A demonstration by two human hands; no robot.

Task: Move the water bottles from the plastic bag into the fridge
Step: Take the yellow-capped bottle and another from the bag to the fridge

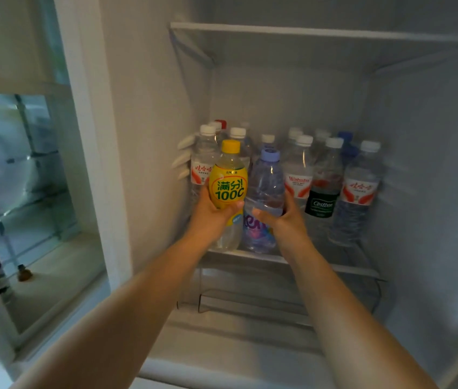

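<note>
Both hands reach into the fridge (149, 136). The left hand (211, 211) grips a yellow-labelled bottle (229, 186); the right hand (283, 220) grips a lilac-capped bottle (265, 189). Both bottles stand upright at the shelf's (348, 266) front-left edge, just before other water bottles (359, 192).

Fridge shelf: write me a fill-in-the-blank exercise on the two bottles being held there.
1. The left hand grips a bottle with a ____ cap.
2. The right hand grips a bottle with a ____ cap.
3. The held bottles stand at the ____ edge of the shelf.
4. The bottle with the dark green label stands on the ____ hand's side.

Missing words: yellow; purple; front; right
</note>
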